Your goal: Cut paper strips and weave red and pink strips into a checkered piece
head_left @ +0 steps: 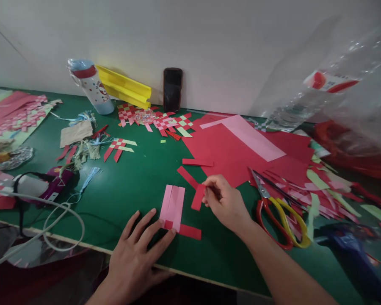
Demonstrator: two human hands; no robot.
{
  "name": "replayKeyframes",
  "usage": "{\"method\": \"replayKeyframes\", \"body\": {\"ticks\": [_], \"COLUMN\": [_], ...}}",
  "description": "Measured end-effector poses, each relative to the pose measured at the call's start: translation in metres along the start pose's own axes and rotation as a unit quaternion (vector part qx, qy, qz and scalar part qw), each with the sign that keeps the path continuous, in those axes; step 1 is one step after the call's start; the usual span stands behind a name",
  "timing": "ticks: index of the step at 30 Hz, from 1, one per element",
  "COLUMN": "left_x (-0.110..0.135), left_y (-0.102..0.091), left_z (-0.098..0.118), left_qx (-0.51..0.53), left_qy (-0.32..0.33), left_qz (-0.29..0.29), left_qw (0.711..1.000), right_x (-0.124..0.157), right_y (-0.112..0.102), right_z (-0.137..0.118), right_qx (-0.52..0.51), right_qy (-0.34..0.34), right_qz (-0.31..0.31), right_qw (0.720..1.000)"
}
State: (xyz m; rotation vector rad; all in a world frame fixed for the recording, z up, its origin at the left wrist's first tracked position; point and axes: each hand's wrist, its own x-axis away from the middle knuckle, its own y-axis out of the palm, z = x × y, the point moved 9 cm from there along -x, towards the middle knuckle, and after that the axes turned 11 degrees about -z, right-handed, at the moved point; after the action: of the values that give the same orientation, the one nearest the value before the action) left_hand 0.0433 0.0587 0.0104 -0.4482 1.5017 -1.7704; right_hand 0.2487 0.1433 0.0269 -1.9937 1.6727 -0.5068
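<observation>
Pink paper strips [172,201] lie side by side on the green table, with a red paper strip [190,231] woven across their lower end and sticking out to the right. My left hand [141,243] lies spread, its fingertips on the lower end of this weave. Just right of the pink strips, my right hand [224,201] pinches a folded red paper strip [198,197] between thumb and fingers. Beyond it another red strip [197,162] lies loose.
Red-and-yellow-handled scissors [281,218] lie right of my right hand, beside paper scraps [324,186]. Large red sheets [222,148] spread behind. Finished woven pieces [119,146], a bottle [95,91], a phone [172,89] and a white cable [79,212] are also on the table.
</observation>
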Motion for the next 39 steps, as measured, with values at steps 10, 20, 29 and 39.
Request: {"method": "replayKeyframes", "body": {"ticks": [10, 20, 29, 39], "left_x": [-0.001, 0.002, 0.006, 0.005], "left_y": [-0.005, -0.004, -0.003, -0.001], "left_z": [0.001, -0.001, -0.001, 0.0], "left_qx": [0.01, -0.016, -0.022, -0.015], "left_qy": [-0.011, -0.023, -0.003, 0.018], "left_qz": [-0.001, 0.004, 0.028, 0.035], "left_qw": [1.0, 1.0, 0.999, 0.999], "right_x": [-0.007, -0.002, 0.01, 0.01], "right_y": [-0.007, -0.028, 0.102, 0.092], "right_z": [0.01, -0.002, -0.072, -0.072], "right_qx": [0.019, 0.088, -0.177, -0.053], "right_qy": [0.032, -0.012, 0.037, -0.048], "right_qz": [0.029, 0.12, -0.277, -0.221], "right_qw": [0.999, 0.989, 0.944, 0.973]}}
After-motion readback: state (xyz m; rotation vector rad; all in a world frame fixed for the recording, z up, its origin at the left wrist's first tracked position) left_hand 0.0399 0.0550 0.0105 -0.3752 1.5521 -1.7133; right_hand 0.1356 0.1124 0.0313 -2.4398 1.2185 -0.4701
